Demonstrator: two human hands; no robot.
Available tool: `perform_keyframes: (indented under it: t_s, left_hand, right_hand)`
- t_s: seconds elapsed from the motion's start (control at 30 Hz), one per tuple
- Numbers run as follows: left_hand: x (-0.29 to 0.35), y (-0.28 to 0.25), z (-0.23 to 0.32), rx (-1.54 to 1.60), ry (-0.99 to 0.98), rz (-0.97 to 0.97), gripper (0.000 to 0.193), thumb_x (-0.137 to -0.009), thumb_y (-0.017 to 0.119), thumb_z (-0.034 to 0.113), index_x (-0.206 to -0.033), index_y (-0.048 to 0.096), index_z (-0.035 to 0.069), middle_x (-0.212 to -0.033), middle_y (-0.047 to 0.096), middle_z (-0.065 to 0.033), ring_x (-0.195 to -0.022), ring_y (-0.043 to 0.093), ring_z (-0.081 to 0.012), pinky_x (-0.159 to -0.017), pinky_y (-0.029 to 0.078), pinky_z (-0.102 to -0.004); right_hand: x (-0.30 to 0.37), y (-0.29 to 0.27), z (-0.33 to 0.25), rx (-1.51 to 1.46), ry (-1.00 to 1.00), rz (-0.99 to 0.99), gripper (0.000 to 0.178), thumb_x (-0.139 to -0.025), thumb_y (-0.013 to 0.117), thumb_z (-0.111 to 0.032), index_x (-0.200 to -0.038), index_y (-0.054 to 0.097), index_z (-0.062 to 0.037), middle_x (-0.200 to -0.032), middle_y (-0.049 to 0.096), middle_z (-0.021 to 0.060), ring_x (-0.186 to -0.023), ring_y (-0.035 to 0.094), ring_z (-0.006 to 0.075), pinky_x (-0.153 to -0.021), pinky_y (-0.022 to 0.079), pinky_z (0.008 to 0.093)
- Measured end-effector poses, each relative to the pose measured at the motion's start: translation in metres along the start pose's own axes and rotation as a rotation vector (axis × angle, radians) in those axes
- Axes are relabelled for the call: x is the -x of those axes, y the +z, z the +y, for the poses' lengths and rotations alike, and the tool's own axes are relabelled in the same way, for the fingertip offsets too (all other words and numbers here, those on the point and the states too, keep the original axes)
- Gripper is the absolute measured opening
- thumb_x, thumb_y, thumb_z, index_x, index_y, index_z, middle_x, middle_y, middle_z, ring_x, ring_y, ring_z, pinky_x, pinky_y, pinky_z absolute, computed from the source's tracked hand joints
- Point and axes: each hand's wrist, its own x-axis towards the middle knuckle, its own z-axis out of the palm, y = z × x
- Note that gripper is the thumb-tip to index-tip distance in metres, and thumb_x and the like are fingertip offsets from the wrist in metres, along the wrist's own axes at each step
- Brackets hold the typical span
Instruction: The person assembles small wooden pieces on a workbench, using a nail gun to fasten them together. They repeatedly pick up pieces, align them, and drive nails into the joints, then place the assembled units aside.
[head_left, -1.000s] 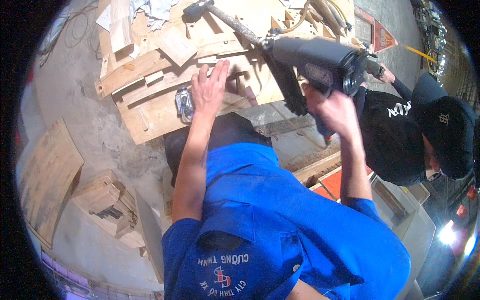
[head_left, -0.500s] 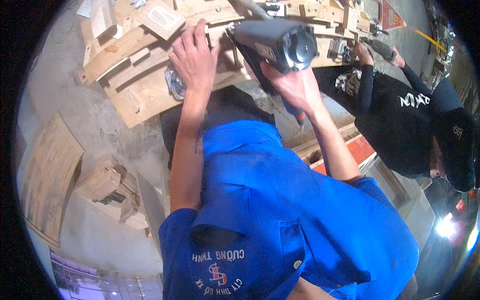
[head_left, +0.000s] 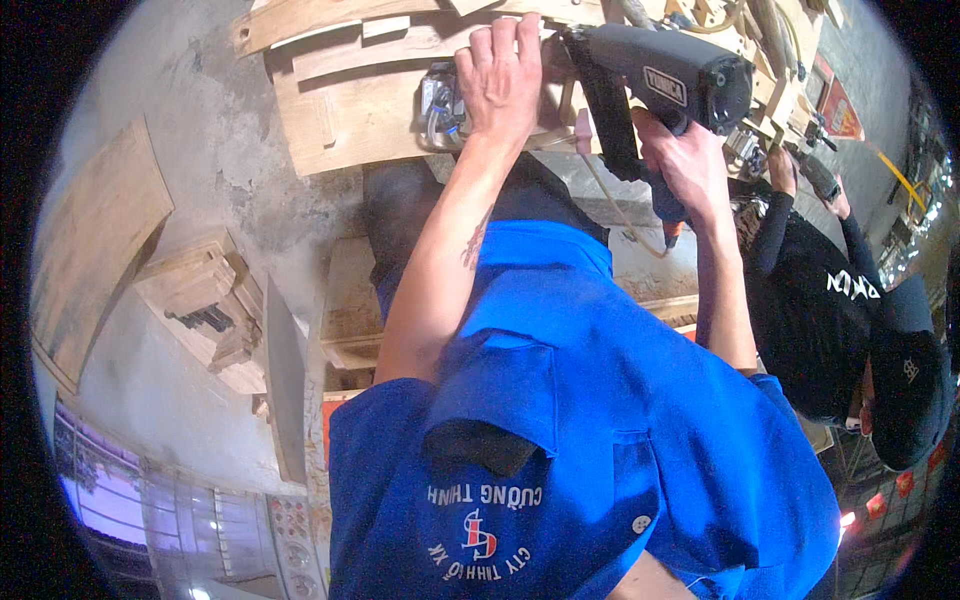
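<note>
Head view showed a black nail gun (head_left: 705,60) with light lettering inside a pale-bordered label (head_left: 665,86) on its side. My blue work shirt (head_left: 590,340) bore white lettering, upside down from where I looked, around a red-and-white emblem (head_left: 480,535) on the chest. To my right, a co-worker (head_left: 815,310) wore a black top with white letters across it and a dark cap (head_left: 908,365) with a small pale emblem.

The nail gun was in my right hand (head_left: 690,165), which was wrapped around its handle; the orange-tipped connector (head_left: 673,232) hung below my grip. The tool's nose pointed left, just beside my left hand (head_left: 503,85) and to the right of it. I could not tell whether that nose touched wood.

My left hand was palm down, gripping nothing, its fingers stretched forward and close together over a curved wooden strip (head_left: 400,50) on the surface (head_left: 370,125). I could not tell how hard it pressed. A metal clamp (head_left: 437,98) sat just left of that hand, near the wrist.
</note>
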Motion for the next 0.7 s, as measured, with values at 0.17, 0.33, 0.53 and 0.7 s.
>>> perform_keyframes:
  t_s: [0.17, 0.33, 0.53, 0.7]
  left_hand:
    - [0.001, -0.005, 0.004, 0.052, -0.083, -0.147, 0.079, -0.073, 0.090, 0.039, -0.142, 0.054, 0.024, -0.124, 0.058, -0.0043, -0.119, 0.053, -0.0302, -0.097, 0.045, -0.0508]
    - [-0.002, -0.012, 0.006, 0.052, -0.095, -0.203, 0.082, -0.073, 0.089, 0.043, -0.144, 0.052, 0.025, -0.128, 0.056, -0.0047, -0.122, 0.052, -0.0300, -0.099, 0.044, -0.0494]
    - [-0.001, -0.012, 0.008, -0.011, -0.061, -0.138, 0.081, -0.073, 0.086, 0.050, -0.142, 0.054, 0.024, -0.125, 0.057, -0.0043, -0.116, 0.054, -0.0295, -0.094, 0.045, -0.0472]
    - [0.000, -0.016, 0.010, -0.053, -0.059, -0.158, 0.080, -0.076, 0.084, 0.052, -0.142, 0.053, 0.021, -0.124, 0.058, -0.0063, -0.115, 0.054, -0.0302, -0.094, 0.045, -0.0473]
  right_hand:
    - [0.040, -0.027, -0.006, 0.256, 0.129, 0.060, 0.038, -0.095, 0.067, -0.034, -0.120, 0.069, -0.0055, -0.099, 0.073, 0.0159, -0.083, 0.070, 0.0275, -0.078, 0.055, 0.0415]
    - [0.056, -0.062, 0.000, -0.151, 0.259, 0.214, 0.024, -0.097, 0.070, -0.027, -0.100, 0.070, -0.0036, -0.070, 0.063, 0.0022, -0.060, 0.057, 0.0100, -0.057, 0.046, 0.0305]
    - [0.029, -0.064, -0.001, -0.237, 0.214, 0.228, 0.024, -0.099, 0.070, -0.025, -0.092, 0.069, -0.0019, -0.066, 0.060, -0.0007, -0.055, 0.053, 0.0092, -0.051, 0.044, 0.0299]
    - [0.025, -0.071, -0.011, -0.109, 0.152, 0.233, 0.019, -0.097, 0.070, -0.021, -0.094, 0.069, -0.0026, -0.065, 0.059, -0.0003, -0.053, 0.055, 0.0104, -0.051, 0.045, 0.0298]
